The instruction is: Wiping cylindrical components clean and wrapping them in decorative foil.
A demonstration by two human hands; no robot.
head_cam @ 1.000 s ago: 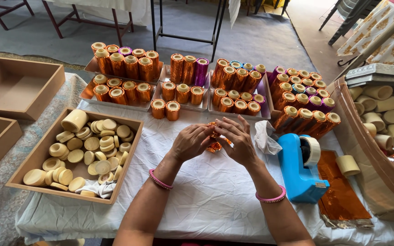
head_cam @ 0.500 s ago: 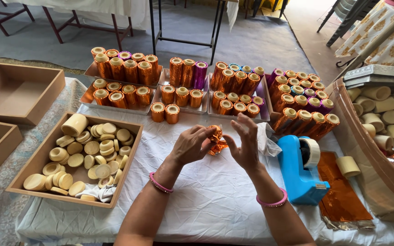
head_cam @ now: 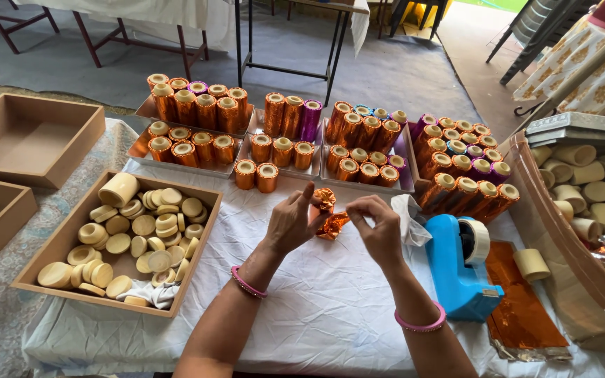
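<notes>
Surface: table covered with a white cloth (head_cam: 330, 308), standing on a grey floor.
Workpiece: small roll half-wrapped in crumpled orange foil (head_cam: 327, 212), held above the cloth at mid-table, between both hands.
Left hand: left hand (head_cam: 290, 225) grips the foil-wrapped roll from the left, thumb and fingers curled round it; pink bangle on the wrist.
Right hand: right hand (head_cam: 379, 231) pinches the loose foil at the roll's right side, fingertips pressed together; pink bangle on the wrist.
Near right: blue tape dispenser (head_cam: 460, 269) just beside the right hand, on the cloth; crumpled white plastic (head_cam: 409, 218) between the 2.
Right edge: stack of orange foil sheets (head_cam: 519, 308) lying flat beside the dispenser; 1 bare cream roll (head_cam: 531, 264) resting on it.
Left: wooden tray (head_cam: 61, 241) holding unwrapped cream discs (head_cam: 145, 231), loosely piled.
Far row: metal trays (head_cam: 141, 143) of upright finished rolls (head_cam: 197, 108), mostly orange foil, some purple.
Far right: brown tub (head_cam: 547, 231) with more bare cream rolls.
Far left: 2 wooden boxes (head_cam: 29, 136), side by side.
</notes>
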